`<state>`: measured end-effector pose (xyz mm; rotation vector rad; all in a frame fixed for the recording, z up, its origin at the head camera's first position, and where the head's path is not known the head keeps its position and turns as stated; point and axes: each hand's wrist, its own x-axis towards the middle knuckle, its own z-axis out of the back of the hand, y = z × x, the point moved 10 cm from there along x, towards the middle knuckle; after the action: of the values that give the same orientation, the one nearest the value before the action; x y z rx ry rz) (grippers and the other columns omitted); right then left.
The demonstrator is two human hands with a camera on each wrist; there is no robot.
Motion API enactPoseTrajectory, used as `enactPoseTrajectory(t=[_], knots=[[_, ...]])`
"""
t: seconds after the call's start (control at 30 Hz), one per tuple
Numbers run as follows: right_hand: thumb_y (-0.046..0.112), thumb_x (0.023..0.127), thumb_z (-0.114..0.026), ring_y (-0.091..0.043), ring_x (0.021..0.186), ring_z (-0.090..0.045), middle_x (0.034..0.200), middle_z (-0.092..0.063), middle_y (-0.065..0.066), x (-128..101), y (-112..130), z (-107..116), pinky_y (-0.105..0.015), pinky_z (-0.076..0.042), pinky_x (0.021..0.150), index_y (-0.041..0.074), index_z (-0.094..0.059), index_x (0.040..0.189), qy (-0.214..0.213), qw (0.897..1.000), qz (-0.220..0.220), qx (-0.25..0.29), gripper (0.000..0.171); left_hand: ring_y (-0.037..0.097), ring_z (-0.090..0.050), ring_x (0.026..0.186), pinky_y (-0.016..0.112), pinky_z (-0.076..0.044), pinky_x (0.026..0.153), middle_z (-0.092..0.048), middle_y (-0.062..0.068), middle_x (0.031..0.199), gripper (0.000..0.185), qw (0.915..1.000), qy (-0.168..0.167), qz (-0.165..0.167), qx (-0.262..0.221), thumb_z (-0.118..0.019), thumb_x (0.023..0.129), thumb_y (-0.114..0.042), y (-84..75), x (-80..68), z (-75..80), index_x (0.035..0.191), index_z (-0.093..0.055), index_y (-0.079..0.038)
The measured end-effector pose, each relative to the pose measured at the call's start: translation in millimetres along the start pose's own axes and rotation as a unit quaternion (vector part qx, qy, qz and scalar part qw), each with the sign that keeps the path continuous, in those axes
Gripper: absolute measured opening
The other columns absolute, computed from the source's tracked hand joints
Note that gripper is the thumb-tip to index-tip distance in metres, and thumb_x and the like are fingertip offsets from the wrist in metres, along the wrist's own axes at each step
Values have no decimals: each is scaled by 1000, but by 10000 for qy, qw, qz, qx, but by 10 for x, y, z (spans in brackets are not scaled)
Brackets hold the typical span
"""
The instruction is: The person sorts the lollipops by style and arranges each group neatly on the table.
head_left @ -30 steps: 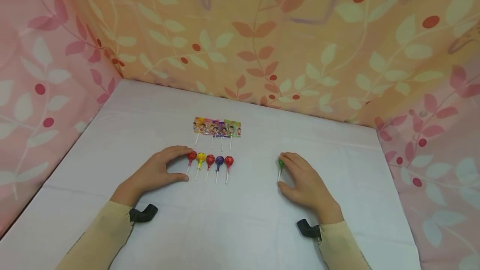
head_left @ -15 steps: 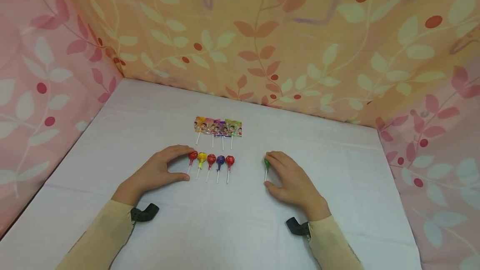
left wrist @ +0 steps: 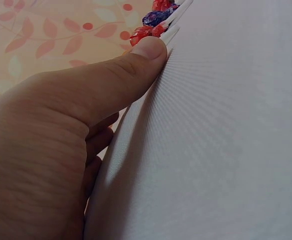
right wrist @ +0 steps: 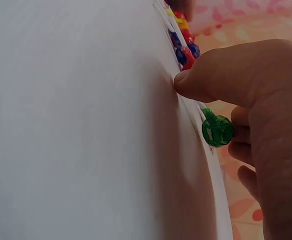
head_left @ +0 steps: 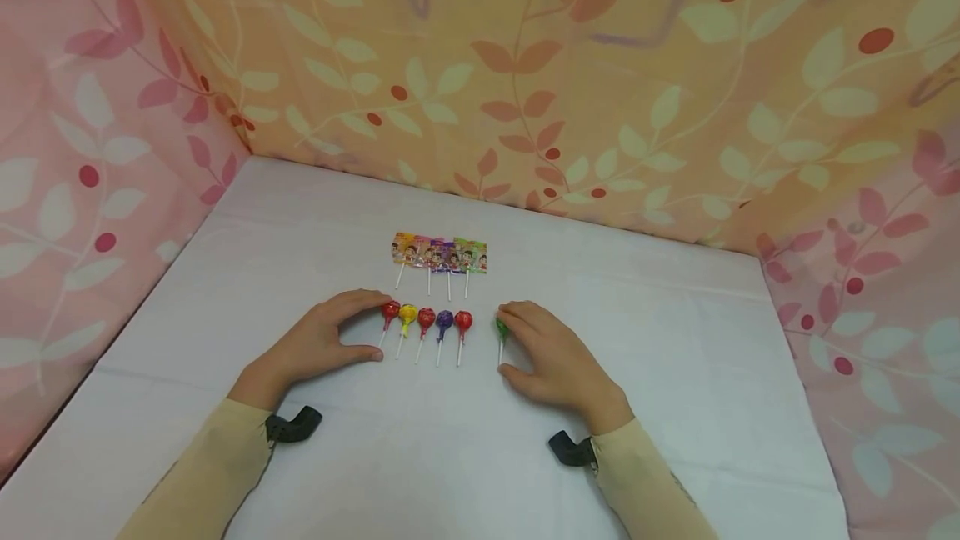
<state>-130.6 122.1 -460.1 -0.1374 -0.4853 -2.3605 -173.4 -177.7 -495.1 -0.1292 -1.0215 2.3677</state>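
A row of several wrapped lollipops lies on the white cloth, sticks toward the person. At its left end, my left hand point(head_left: 315, 348) has its fingertips at the head of a red lollipop point(head_left: 391, 310) and its thumb by the stick. Rightward follow a yellow lollipop point(head_left: 407, 315), a red one, a purple lollipop point(head_left: 444, 320) and another red lollipop point(head_left: 463, 321). My right hand point(head_left: 558, 357) holds a green lollipop point(head_left: 502, 328) lengthwise, fingers at its head and thumb at the stick's end, a short gap right of the row. The right wrist view shows its green wrapper point(right wrist: 217, 131) beside the fingers.
Behind the row lie several overlapping lollipops in flat printed packets point(head_left: 438, 255), sticks toward the person. White cloth point(head_left: 420, 457) covers the table. Leaf-patterned fabric point(head_left: 525, 90) walls in the back and both sides. A black device point(head_left: 296, 425) sits at each wrist.
My right hand has slid the green lollipop leftward across the cloth, closer to the row. The left hand has stayed at the row's left end; the whole view has shifted slightly.
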Motion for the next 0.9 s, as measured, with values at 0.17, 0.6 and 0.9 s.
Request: enactPoseTrajectory(t=[0.17,0.6,0.9], knots=[[38,93,-84,-28,150,-49,158,-57,-11,68,73,-48,-45,-39,127,2,-58,155,82,9999,100,-37,76,31,-53,147,61,-44,120,-61,2,156,85,10000,-22,-2,-23,-100,80,-37,-12,-3,0,155,-63,-24],[40,93,-84,-29,150,-50,158,-57,-12,167,172,-92,-45,-39,127,1,-58,155,239,9996,130,81,78,33,-51,149,61,-43,122,-59,5,159,88,9998,0,160,-71,-100,81,-39,-5,-14,-20,158,-60,-21],[46,95,-80,-28,153,-46,163,-53,-11,132,125,-37,-44,-35,130,3,-55,157,78,9999,129,-60,79,35,-41,157,65,-36,125,-47,7,169,97,9990,9,454,-28,-95,86,-48,34,-35,4,166,-48,-20]])
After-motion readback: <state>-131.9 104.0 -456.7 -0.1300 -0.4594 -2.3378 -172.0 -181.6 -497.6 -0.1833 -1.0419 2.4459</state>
